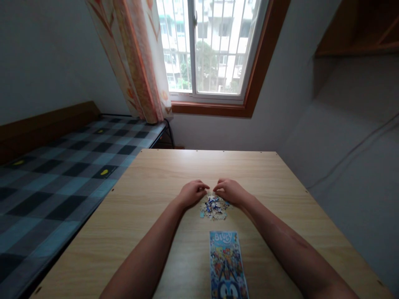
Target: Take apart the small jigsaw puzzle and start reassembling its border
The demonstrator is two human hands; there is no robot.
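Note:
A small heap of jigsaw pieces (213, 207), mostly blue and white, lies in the middle of a light wooden table (149, 216). My left hand (191, 193) rests at the heap's left edge with its fingers curled together in a pinch. My right hand (230, 192) sits at the heap's right edge, fingers likewise curled and pinched. The fingertips of both hands nearly meet above the far side of the heap. What they pinch is too small to make out. A colourful cartoon picture card (228, 265) lies flat nearer to me, below the heap.
A bed with a blue and black checked cover (56, 174) runs along the table's left side. Behind the table are a window (212, 50) with an orange patterned curtain (137, 62) and a white wall. A wooden shelf (358, 29) hangs at the upper right.

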